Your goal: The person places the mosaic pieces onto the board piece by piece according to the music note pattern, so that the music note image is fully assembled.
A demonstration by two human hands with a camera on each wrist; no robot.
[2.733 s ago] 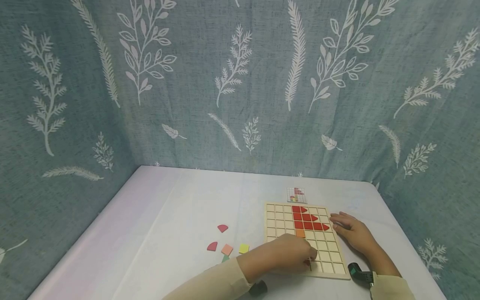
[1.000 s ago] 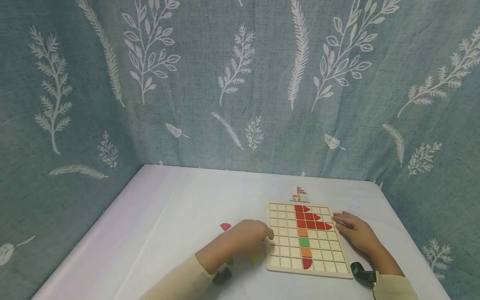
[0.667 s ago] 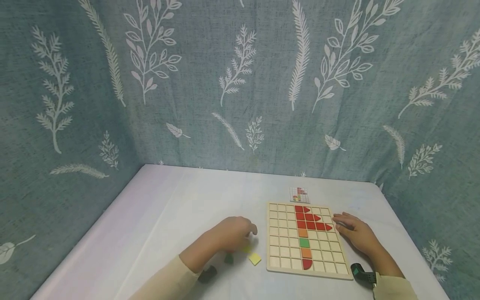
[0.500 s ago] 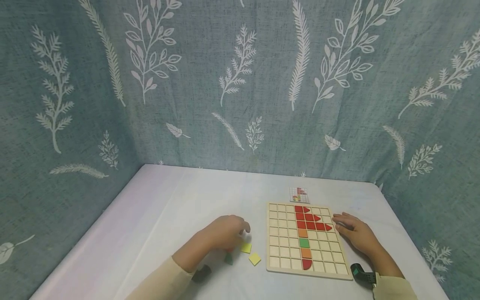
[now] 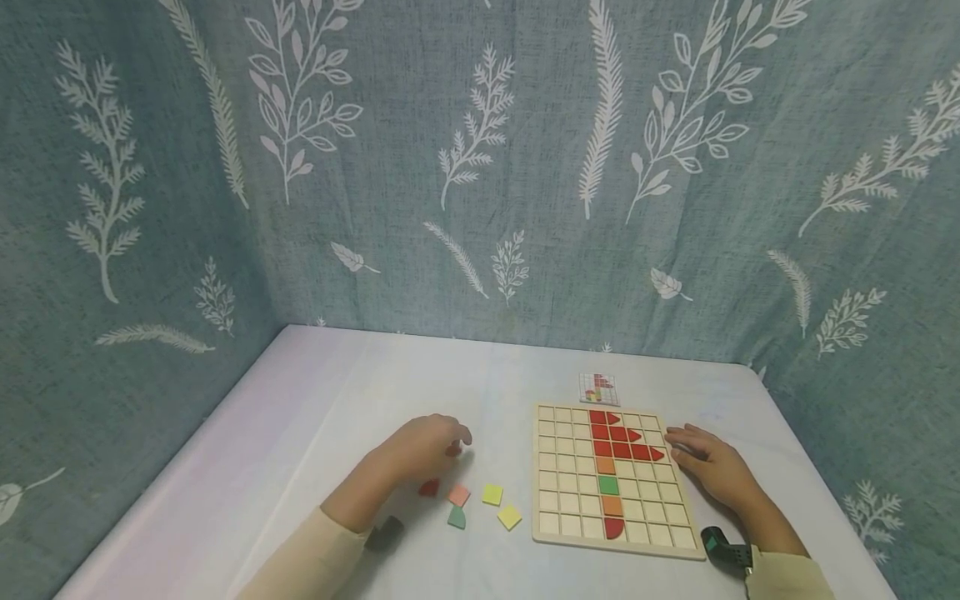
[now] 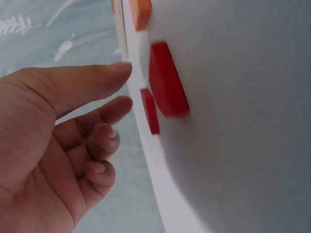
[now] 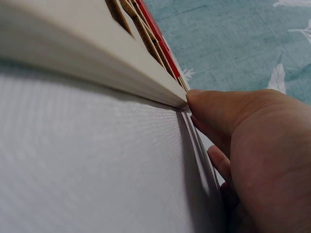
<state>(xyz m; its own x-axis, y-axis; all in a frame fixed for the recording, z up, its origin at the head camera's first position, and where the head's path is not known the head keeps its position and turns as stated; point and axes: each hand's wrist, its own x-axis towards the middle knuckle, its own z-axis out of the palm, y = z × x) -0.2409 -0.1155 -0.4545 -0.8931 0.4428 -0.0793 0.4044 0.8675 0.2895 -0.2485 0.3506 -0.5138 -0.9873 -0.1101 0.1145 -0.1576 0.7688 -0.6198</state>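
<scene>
My left hand (image 5: 423, 446) hovers above the loose pieces left of the board, thumb and fingers apart and nothing between them. In the left wrist view two red pieces lie just beyond its fingertips: a thicker-looking red one (image 6: 167, 80) and a red one seen edge-on (image 6: 150, 111). One red piece (image 5: 429, 487) shows beneath that hand in the head view. My right hand (image 5: 708, 462) rests at the right edge of the wooden grid board (image 5: 567, 483), its thumb touching the rim. Red pieces (image 5: 621, 451), a green square (image 5: 608, 485), orange squares and a red rounded piece (image 5: 614, 527) sit in the board.
Two yellow squares (image 5: 509, 517), a salmon square (image 5: 459, 496) and a green curved piece (image 5: 457, 517) lie between left hand and board. Behind the board is a small printed pattern card (image 5: 598, 389). Leaf-patterned cloth (image 5: 465, 167) hangs around the white table (image 5: 390, 375).
My left hand has moved left from over the board to above the loose pieces, uncovering the board's lower column and both yellow squares. My right hand has stayed at the board's right edge.
</scene>
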